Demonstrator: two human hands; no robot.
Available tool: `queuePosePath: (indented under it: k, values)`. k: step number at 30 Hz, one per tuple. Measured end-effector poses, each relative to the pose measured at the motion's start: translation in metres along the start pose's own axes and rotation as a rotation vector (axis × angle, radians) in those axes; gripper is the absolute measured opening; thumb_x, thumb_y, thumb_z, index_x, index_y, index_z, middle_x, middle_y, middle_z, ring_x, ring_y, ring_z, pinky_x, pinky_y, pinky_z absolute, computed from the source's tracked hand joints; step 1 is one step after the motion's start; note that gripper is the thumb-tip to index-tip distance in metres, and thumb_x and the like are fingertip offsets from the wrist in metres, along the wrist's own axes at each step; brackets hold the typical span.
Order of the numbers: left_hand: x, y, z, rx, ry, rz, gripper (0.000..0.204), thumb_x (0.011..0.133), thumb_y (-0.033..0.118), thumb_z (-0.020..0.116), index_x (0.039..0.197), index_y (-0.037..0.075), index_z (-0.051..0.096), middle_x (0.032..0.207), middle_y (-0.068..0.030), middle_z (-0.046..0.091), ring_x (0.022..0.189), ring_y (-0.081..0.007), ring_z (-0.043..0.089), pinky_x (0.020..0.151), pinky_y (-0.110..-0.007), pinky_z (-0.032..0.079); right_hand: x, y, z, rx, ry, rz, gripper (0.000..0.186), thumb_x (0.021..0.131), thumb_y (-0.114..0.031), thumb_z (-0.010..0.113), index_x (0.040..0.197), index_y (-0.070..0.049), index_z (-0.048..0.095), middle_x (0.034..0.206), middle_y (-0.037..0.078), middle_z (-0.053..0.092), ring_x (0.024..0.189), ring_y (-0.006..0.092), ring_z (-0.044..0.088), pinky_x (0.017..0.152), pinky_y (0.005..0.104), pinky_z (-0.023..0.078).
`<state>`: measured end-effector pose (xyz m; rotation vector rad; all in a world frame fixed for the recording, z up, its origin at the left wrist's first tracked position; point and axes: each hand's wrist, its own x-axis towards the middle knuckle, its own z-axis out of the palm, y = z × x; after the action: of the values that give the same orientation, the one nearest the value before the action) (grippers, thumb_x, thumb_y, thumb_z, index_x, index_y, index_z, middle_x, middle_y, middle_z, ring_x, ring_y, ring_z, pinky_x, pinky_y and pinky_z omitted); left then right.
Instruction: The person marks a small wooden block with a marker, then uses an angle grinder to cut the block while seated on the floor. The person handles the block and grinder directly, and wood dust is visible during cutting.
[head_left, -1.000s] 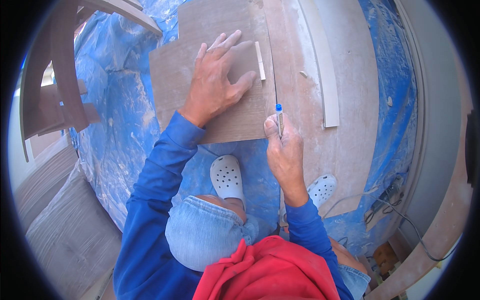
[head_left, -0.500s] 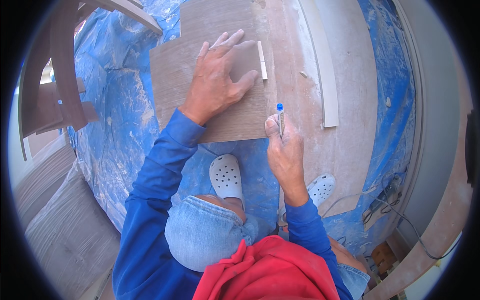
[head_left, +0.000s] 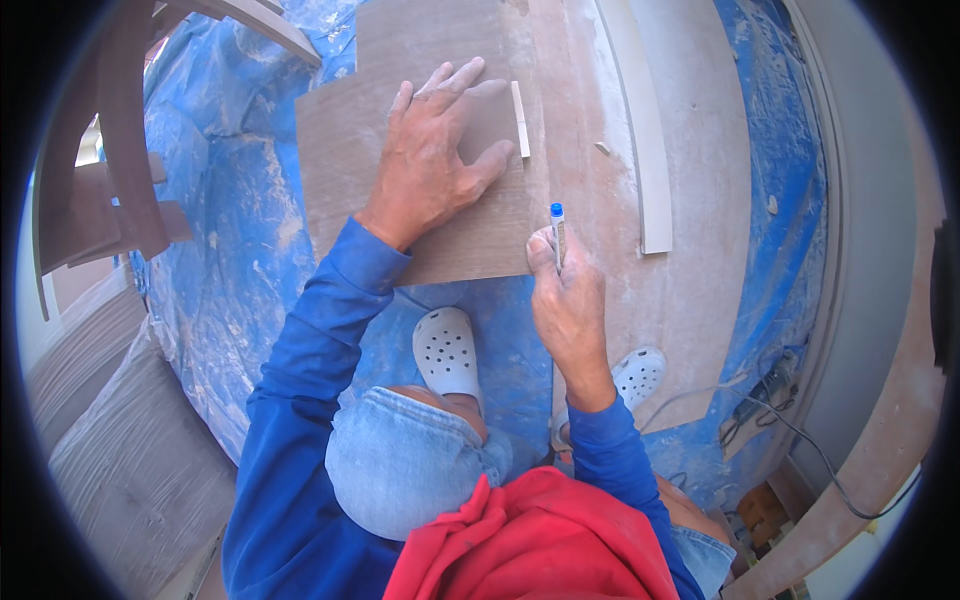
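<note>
My left hand [head_left: 425,165] lies flat, fingers spread, on a square brown wooden board [head_left: 335,190]; its fingertips reach up toward the board's far part. A short pale wood strip [head_left: 520,120] lies along the board's right edge, just beyond my thumb. Beside the board's lower right corner, my right hand [head_left: 568,305] is closed round a slim marker [head_left: 557,230] with a blue top, held with that end pointing away from me.
Another brown board [head_left: 420,30] lies beneath, on a dusty panel [head_left: 690,200] with a long pale strip [head_left: 650,180]. Blue plastic sheeting [head_left: 220,220] covers the floor. My clogged feet are below the boards. Wooden pieces [head_left: 130,170] stand left; a cable [head_left: 830,470] runs at right.
</note>
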<state>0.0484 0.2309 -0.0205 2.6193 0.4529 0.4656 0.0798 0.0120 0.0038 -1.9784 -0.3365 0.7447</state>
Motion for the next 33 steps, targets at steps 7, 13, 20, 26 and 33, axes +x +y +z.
queuePosePath:
  k: [7,13,20,26,33]
  values:
    - [0.001,0.001,-0.001,0.009,0.005,-0.001,0.062,0.093,0.035,0.08,0.151,0.019,0.065,0.167,-0.0116,0.054,0.157,-0.0398,0.045,0.131,-0.064,0.027,0.001,0.0,-0.002,-0.128,0.013,-0.035,0.028,0.113,-0.025,0.06,0.105,0.001,0.068,0.076,0.011,0.06,0.07,0.0177,0.055,0.067,0.0392,0.047]
    - [-0.001,0.002,0.001,0.043,0.013,-0.014,0.063,0.093,0.038,0.08,0.152,0.022,0.064,0.168,-0.0107,0.053,0.158,-0.0386,0.044,0.132,-0.063,0.026,0.007,-0.017,-0.014,-0.115,0.102,-0.082,0.031,0.112,-0.026,0.059,0.109,0.004,0.068,0.09,0.027,0.067,0.085,0.0435,0.068,0.077,0.0492,0.051]
    - [-0.004,0.002,0.006,0.042,0.043,-0.021,0.063,0.094,0.041,0.079,0.152,0.022,0.064,0.167,-0.0102,0.053,0.159,-0.0379,0.043,0.133,-0.062,0.025,0.042,-0.038,-0.046,-0.04,0.062,-0.264,0.033,0.116,-0.027,0.054,0.107,0.002,0.068,0.094,0.015,0.061,0.085,0.0279,0.061,0.076,0.0414,0.049]
    - [-0.005,-0.001,0.008,0.032,0.059,-0.016,0.065,0.094,0.041,0.079,0.154,0.022,0.063,0.167,-0.01,0.054,0.159,-0.0379,0.043,0.132,-0.062,0.026,0.085,-0.043,-0.04,-0.225,0.037,-0.536,0.032,0.105,-0.012,0.065,0.133,0.003,0.068,0.124,0.025,0.065,0.111,0.0374,0.066,0.095,0.0469,0.053]
    - [-0.006,-0.001,0.01,0.031,0.075,-0.008,0.063,0.094,0.039,0.08,0.154,0.023,0.063,0.167,-0.0094,0.054,0.158,-0.0376,0.043,0.132,-0.062,0.027,0.123,-0.029,-0.03,-0.337,-0.293,-0.527,0.076,0.092,-0.009,0.069,0.165,-0.006,0.049,0.146,0.028,0.064,0.14,0.0443,0.059,0.118,0.0484,0.048]
